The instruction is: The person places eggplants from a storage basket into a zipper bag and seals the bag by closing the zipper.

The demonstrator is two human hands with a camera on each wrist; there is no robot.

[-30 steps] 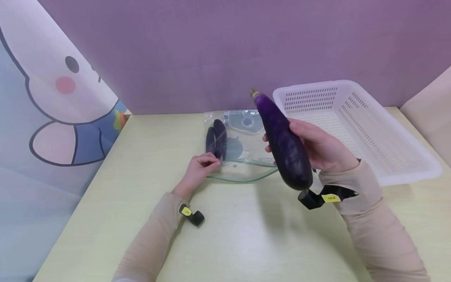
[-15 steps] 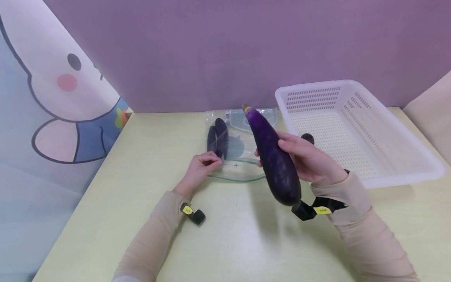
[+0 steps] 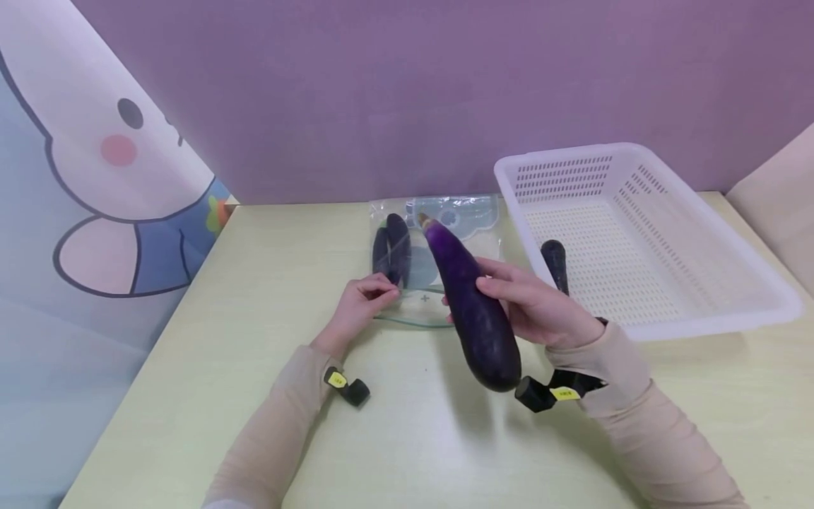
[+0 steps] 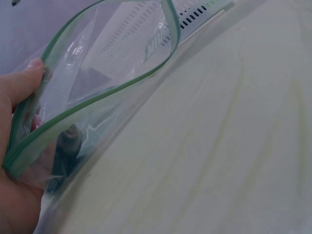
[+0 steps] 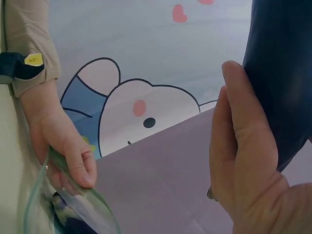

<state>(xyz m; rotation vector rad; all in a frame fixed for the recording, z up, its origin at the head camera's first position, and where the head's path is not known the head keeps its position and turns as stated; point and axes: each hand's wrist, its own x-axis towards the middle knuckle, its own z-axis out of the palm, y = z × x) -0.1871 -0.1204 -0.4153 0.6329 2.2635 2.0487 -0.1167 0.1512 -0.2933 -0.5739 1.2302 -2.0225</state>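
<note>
Thumb and fingers of the right hand are wrapped round a large eggplant, right of centre in the frame, its stem pointing to the upper left and its fat end to the lower right. The left hand, left of centre, pinches a clear bag by its green rim, near the lower left corner (the left wrist view shows the bag's mouth gaping). Inside the bag, at its left side, lie two smaller eggplants, side by side. A white basket stands at the right of the frame on the pale surface, with a dark, long thing in its left part, partly hidden by the right hand.
</note>
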